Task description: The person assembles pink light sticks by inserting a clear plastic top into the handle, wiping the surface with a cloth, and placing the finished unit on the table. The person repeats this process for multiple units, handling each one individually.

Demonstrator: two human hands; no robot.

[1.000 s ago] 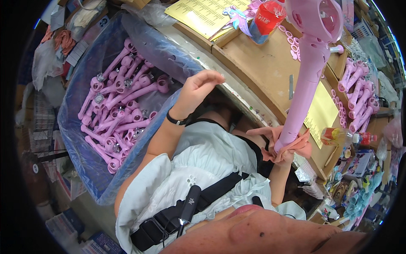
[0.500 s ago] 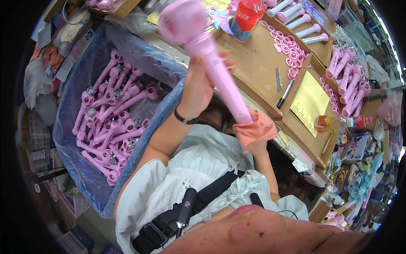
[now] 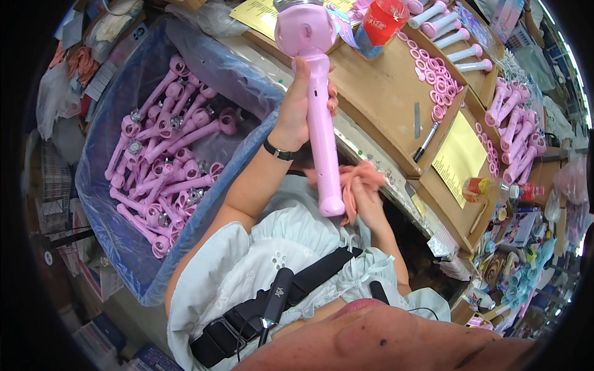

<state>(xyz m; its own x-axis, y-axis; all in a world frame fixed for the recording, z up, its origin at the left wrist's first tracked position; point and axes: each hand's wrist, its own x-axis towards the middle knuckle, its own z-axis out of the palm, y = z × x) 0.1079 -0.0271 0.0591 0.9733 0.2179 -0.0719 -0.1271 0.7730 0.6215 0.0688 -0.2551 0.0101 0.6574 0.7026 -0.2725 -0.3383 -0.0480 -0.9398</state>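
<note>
My left hand (image 3: 302, 105) grips the shaft of a pink wand-shaped toy (image 3: 318, 111) with a round head, held upright over the edge of the wooden bench (image 3: 383, 99). Just below, my right hand (image 3: 365, 195) holds a crumpled peach-pink cloth (image 3: 362, 179) against the toy's lower end. A black band sits on my left wrist.
To my left, a large bin lined with blue plastic (image 3: 105, 204) holds several identical pink wands (image 3: 167, 161). On the bench lie pink rings (image 3: 436, 80), a black pen (image 3: 427, 141), yellow sheets (image 3: 461, 157), a red cup (image 3: 387, 18) and more pink wands (image 3: 513, 136).
My left hand has taken hold of the wand's shaft and the wand has swung from a tilt to nearly upright. My right hand with the cloth stays at its lower end.
</note>
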